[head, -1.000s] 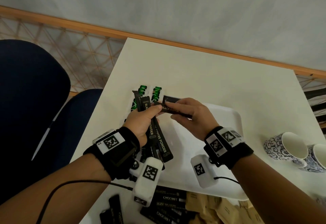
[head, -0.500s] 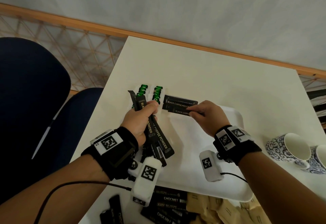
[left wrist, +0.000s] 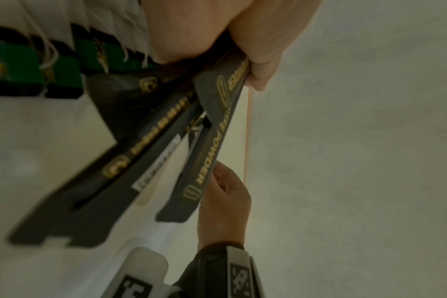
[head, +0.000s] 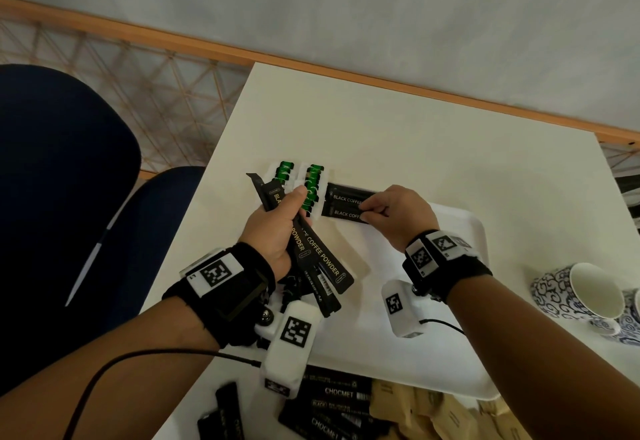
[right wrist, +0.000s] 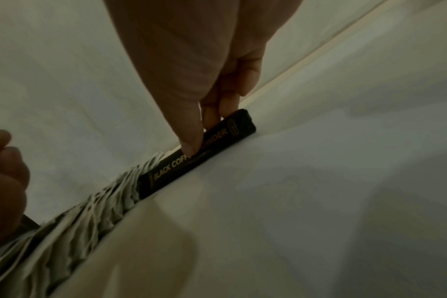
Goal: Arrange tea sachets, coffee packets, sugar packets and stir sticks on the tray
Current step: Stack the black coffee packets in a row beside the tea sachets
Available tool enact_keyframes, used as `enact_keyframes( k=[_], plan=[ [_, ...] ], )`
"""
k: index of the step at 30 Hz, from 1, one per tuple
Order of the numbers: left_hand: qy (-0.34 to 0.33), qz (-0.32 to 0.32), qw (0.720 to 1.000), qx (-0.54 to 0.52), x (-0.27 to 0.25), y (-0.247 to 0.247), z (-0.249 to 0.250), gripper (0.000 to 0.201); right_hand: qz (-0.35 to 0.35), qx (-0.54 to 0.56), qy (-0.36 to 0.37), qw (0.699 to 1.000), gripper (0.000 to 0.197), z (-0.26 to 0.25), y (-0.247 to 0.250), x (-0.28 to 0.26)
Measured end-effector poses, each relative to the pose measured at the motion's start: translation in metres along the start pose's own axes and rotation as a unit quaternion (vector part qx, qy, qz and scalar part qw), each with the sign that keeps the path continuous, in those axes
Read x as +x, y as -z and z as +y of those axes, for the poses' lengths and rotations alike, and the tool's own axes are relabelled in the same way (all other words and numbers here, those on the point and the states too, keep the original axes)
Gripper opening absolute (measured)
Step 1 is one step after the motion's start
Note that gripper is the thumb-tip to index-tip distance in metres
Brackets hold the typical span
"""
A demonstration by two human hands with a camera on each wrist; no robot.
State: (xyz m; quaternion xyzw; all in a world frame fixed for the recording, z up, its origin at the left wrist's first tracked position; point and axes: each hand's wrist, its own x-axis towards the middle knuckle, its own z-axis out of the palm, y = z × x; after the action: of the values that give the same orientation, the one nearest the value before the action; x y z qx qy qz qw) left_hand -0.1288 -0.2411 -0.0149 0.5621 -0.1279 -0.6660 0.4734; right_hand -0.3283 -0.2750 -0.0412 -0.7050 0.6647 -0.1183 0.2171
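Black foil sticks fill our left hand (head: 273,228), which grips a fanned bundle of coffee packets (head: 318,259) above the tray's left end. Our right hand (head: 398,218) pinches a single coffee packet (head: 343,214), laying it at the far left of the white tray (head: 433,353), touching another packet (head: 346,195) already lying there, just right of the green-tagged tea sachets (head: 313,190). To do this well, we should set it flat and parallel, ends flush, before letting go. More sachets lie on the worktop (head: 381,128) nearby.
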Motion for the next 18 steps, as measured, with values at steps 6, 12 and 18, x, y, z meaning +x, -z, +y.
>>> enact_keyframes(
  k=[6,12,18],
  plan=[
    [0.001,0.003,1.0,-0.004,0.001,-0.001,-0.002,0.021,-0.002,0.003,0.008,1.0,0.013,0.001,-0.004,0.002],
    [-0.007,0.005,1.0,-0.014,0.001,-0.003,-0.002,0.023,0.003,0.008,0.016,1.0,0.017,0.001,-0.002,0.001],
    [-0.039,0.02,0.999,-0.027,0.0,-0.007,-0.003,0.025,-0.096,0.209,0.008,0.973,0.035,-0.037,0.016,-0.032]
  ],
)
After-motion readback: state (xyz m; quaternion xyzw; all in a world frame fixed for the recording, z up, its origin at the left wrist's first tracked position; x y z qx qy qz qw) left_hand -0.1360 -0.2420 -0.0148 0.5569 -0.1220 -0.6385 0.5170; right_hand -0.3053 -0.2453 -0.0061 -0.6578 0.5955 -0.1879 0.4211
